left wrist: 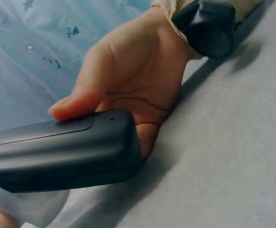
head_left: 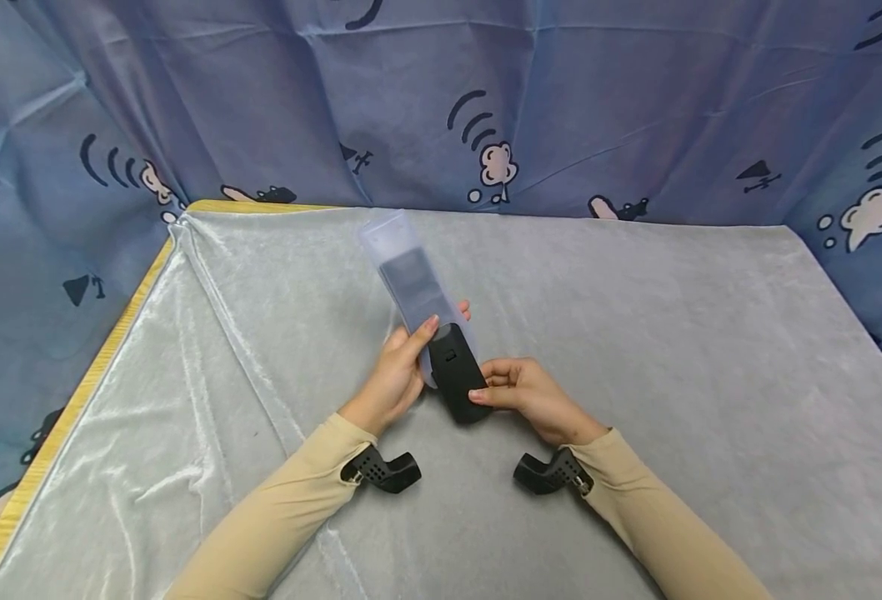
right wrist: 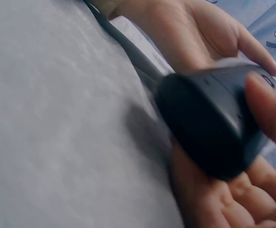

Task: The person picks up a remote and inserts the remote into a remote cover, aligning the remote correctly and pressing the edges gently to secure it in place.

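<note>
In the head view my left hand [head_left: 399,362] grips a long clear plastic sleeve [head_left: 381,237] that slants up and away, a greyish rectangle showing through it. A black remote control [head_left: 459,379] lies over the sleeve's near end, its back with a small latch facing up. My right hand [head_left: 527,396] pinches the remote's near end, thumb on top and fingers at its side. The left wrist view shows the right thumb [left wrist: 76,107] pressing the remote's back. In the right wrist view the left palm [right wrist: 185,38] is behind the remote [right wrist: 209,118].
A pale grey velvety cloth [head_left: 674,350] covers the table, with folds on its left part. The yellow table edge [head_left: 73,400] shows along the left. Blue patterned curtain [head_left: 411,108] hangs behind and at both sides. Each wrist wears a black camera mount [head_left: 388,471].
</note>
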A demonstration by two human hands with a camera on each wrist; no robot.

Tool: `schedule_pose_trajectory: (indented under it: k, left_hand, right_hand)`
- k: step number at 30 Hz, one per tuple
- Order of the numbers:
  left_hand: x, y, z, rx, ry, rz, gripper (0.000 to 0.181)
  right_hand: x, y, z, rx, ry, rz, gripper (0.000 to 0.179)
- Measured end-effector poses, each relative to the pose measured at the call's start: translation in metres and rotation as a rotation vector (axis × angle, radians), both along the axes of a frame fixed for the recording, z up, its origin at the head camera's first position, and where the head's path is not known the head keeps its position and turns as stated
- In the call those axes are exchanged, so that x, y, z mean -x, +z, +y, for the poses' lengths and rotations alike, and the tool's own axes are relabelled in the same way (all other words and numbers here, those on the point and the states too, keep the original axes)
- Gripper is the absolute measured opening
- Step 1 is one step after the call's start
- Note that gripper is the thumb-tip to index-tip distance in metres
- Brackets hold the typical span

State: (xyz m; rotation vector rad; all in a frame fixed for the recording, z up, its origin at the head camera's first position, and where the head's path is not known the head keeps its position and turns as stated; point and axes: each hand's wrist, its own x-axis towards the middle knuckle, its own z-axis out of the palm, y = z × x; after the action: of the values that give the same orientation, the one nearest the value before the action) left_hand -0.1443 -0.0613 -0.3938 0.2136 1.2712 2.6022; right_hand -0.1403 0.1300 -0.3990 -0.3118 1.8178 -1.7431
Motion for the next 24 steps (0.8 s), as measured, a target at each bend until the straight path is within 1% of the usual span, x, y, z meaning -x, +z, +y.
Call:
schedule_pose_trajectory:
  k: [4, 7, 9, 12, 15, 21, 24]
  left_hand:
    - [0.003, 0.003, -0.006, -0.020, -0.007, -0.014, 0.042]
    - [0.006, 0.003, -0.011, -0.042, 0.013, -0.008, 0.045]
    - [0.007, 0.003, -0.013, -0.061, 0.031, -0.012, 0.045]
    - [0.007, 0.003, -0.014, -0.071, 0.038, -0.023, 0.044]
    - [0.006, 0.002, -0.013, -0.075, 0.041, -0.034, 0.043]
    - [0.005, 0.000, -0.008, -0.056, 0.053, -0.014, 0.042]
    - [0.004, 0.001, -0.005, -0.044, 0.040, -0.009, 0.042]
  right_hand:
    - [0.004, 0.000, 0.003, 0.002, 0.061, -0.009, 0.034]
    - [0.004, 0.001, 0.003, 0.009, 0.082, -0.007, 0.034]
    - [0.003, 0.000, 0.003, 0.015, 0.080, 0.000, 0.031]
    - [0.002, -0.001, 0.001, 0.033, 0.059, 0.004, 0.025]
    - [0.002, -0.003, 0.000, 0.046, 0.049, 0.009, 0.023]
    - [0.004, -0.003, 0.003, 0.057, 0.048, 0.019, 0.023]
    - [0.003, -0.004, 0.004, 0.072, 0.043, 0.014, 0.022]
